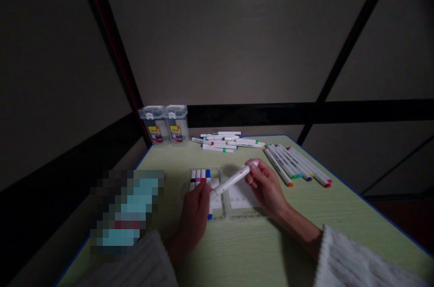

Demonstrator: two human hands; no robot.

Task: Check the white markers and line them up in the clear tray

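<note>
Between my two hands a white marker (233, 180) is held aslant, its right end higher. My right hand (266, 185) pinches the upper end, which looks pinkish. My left hand (195, 210) closes on the lower end with thumb and finger. Beneath the marker lies an open clear plastic case (226, 205). Several markers with black, purple, red and blue ends (200, 175) lie side by side in its left half, partly covered by my left hand. A white sheet (242, 195) shows in the right half.
Loose white markers (228, 141) lie in a heap at the table's back. A row of markers with coloured ends (294, 162) rests at the right. Two clear lidded boxes (166, 126) stand back left. A pixelated blue item (132, 210) lies left. Walls surround the table (247, 251).
</note>
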